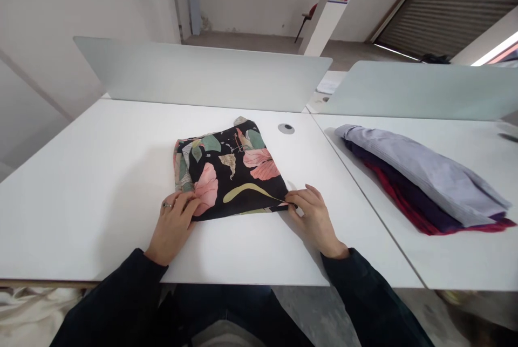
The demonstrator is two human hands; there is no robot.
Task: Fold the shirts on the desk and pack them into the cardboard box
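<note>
A folded black cloth with a pink, green and yellow floral print [238, 174] lies on the white table [60, 201] in front of me. At its near left corner, my left hand [175, 223] has its fingers closed on the fabric's edge; a ring shows on one finger. My right hand [313, 220] pinches the near right corner between thumb and fingers. Lighter layers of the same print stick out along the cloth's left side and at its far corner. Whether it is a garment or a plain piece of fabric cannot be made out.
To the right, folded clothes in pale lavender [421, 169], purple and red lie stacked on the adjoining table. Frosted partitions [210, 74] rise along the far edge. A round cable grommet [286, 129] sits in the tabletop beyond the cloth.
</note>
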